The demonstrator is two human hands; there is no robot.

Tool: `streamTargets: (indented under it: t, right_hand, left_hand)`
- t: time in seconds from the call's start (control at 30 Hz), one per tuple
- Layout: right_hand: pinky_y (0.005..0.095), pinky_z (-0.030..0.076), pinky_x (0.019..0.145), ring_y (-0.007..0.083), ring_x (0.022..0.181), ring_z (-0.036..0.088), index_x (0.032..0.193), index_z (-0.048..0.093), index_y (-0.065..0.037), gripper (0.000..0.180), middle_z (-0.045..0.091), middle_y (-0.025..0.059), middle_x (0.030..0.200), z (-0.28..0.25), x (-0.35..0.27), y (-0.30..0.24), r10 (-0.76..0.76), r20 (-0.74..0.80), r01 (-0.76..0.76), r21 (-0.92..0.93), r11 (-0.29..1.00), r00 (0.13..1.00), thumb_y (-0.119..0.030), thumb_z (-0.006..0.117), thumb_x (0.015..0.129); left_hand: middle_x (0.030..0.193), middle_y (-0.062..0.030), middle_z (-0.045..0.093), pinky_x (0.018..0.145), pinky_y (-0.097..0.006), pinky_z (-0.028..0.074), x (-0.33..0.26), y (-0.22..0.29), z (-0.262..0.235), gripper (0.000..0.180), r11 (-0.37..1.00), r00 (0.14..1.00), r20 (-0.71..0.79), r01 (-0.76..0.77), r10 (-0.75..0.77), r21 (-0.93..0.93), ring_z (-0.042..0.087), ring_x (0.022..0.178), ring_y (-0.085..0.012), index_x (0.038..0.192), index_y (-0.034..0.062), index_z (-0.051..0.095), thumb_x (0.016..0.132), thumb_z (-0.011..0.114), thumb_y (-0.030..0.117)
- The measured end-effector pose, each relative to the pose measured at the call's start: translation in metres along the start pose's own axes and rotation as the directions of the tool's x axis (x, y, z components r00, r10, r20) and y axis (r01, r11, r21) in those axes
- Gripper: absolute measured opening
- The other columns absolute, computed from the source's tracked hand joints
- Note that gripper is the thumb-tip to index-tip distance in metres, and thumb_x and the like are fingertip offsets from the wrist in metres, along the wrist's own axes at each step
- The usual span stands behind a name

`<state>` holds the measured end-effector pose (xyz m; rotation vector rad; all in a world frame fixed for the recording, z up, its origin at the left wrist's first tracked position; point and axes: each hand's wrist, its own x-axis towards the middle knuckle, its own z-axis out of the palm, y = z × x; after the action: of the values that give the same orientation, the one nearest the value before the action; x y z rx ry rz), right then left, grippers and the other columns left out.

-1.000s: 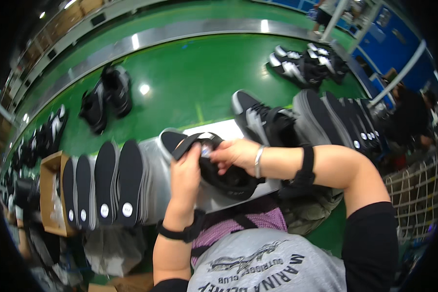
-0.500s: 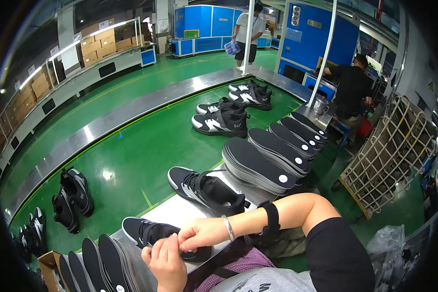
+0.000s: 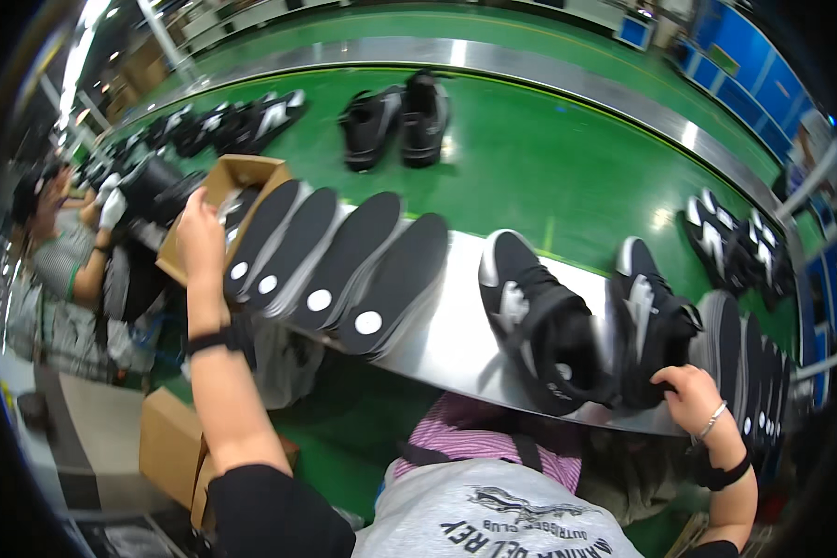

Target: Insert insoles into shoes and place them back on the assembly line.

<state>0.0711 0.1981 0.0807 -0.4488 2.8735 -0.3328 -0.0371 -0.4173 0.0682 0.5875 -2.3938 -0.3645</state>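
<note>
My left hand (image 3: 200,237) is raised at the near side of an open cardboard box (image 3: 251,167); its fingers are blurred, and whether they hold anything is unclear. On the metal ledge (image 3: 437,339) two black, grey and white sneakers stand side by side, toes pointing away. At the right sneaker (image 3: 644,321) my right hand (image 3: 693,398) has its fingers closed at the heel. The left sneaker (image 3: 539,325) stands untouched, with a white round spot visible inside. Between the box and the sneakers lie several stacks of black insoles (image 3: 395,279) with white round stickers.
More insole stacks (image 3: 730,344) line the right end. Black sneakers (image 3: 395,121) stand on the green surface (image 3: 530,149) beyond, others at far left and right. A co-worker in white gloves (image 3: 70,232) sits at left. An open carton (image 3: 172,442) is below my left arm.
My view has swung left. My hands, together over a sneaker before, are now apart: the left has moved to the cardboard box, the right to the right sneaker's heel.
</note>
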Motion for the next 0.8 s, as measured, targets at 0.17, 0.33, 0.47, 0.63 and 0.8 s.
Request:
streamTargets:
  t: [0.17, 0.33, 0.47, 0.63, 0.8]
  right_hand:
    - [0.0397, 0.043, 0.057, 0.0316, 0.065, 0.055, 0.077, 0.049, -0.007, 0.016, 0.055, 0.0110, 0.066, 0.005, 0.044, -0.018, -0.164, 0.084, 0.151, 0.146, 0.978, 0.983, 0.000, 0.053, 0.064]
    - [0.0375, 0.044, 0.061, 0.0340, 0.071, 0.055, 0.089, 0.042, -0.002, 0.035, 0.056, 0.0157, 0.074, 0.009, 0.079, -0.013, -0.074, 0.294, 0.012, 0.206, 0.978, 0.953, -0.012, 0.061, 0.062]
    - [0.0398, 0.045, 0.066, 0.0344, 0.074, 0.058, 0.089, 0.049, 0.006, 0.037, 0.058, 0.0211, 0.075, 0.004, 0.105, -0.016, -0.025, 0.700, 0.042, -0.006, 0.999, 0.713, -0.020, 0.059, 0.064]
    - [0.0371, 0.043, 0.073, 0.0332, 0.082, 0.057, 0.088, 0.049, 0.007, 0.037, 0.058, 0.0209, 0.081, 0.007, 0.098, -0.019, -0.022, 0.781, 0.077, -0.034, 0.996, 0.624, -0.024, 0.058, 0.068]
    - [0.0370, 0.039, 0.082, 0.0325, 0.091, 0.054, 0.099, 0.052, 0.006, 0.054, 0.058, 0.0222, 0.091, 0.017, 0.092, -0.024, -0.056, 0.699, -0.146, 0.226, 0.963, 0.713, -0.044, 0.049, 0.078]
  left_hand:
    - [0.121, -0.0185, 0.040, 0.091, -0.044, 0.030, -0.005, 0.005, -0.003, 0.054, 0.953, 0.957, -0.214, -0.135, 0.196, 0.273, 0.035, 0.113, -0.0321, 0.123, 0.0032, 0.034, 0.078, 0.055, 0.027]
    - [0.083, -0.0063, 0.056, 0.071, -0.023, 0.041, -0.137, 0.156, -0.063, 0.014, 0.624, 0.848, 0.410, 0.125, 0.336, -0.771, 0.052, 0.077, -0.0122, 0.087, -0.0020, 0.057, 0.085, 0.047, 0.008]
    - [0.104, -0.0150, 0.054, 0.078, -0.032, 0.044, -0.214, 0.211, -0.015, 0.040, 0.436, 0.409, 0.373, -0.067, 0.832, -0.898, 0.054, 0.092, -0.0225, 0.104, -0.0010, 0.053, 0.068, 0.065, 0.011]
    - [0.083, -0.0147, 0.058, 0.066, -0.034, 0.047, -0.248, 0.265, 0.026, 0.034, 0.476, 0.194, 0.437, -0.446, 0.878, -0.758, 0.056, 0.084, -0.0272, 0.084, 0.0000, 0.057, 0.067, 0.065, 0.028]
    - [0.053, -0.0119, 0.055, 0.051, -0.038, 0.046, -0.251, 0.292, 0.033, 0.031, 0.450, -0.022, 0.542, -0.532, 0.840, -0.718, 0.056, 0.052, -0.0294, 0.057, 0.0047, 0.058, 0.065, 0.061, 0.034]
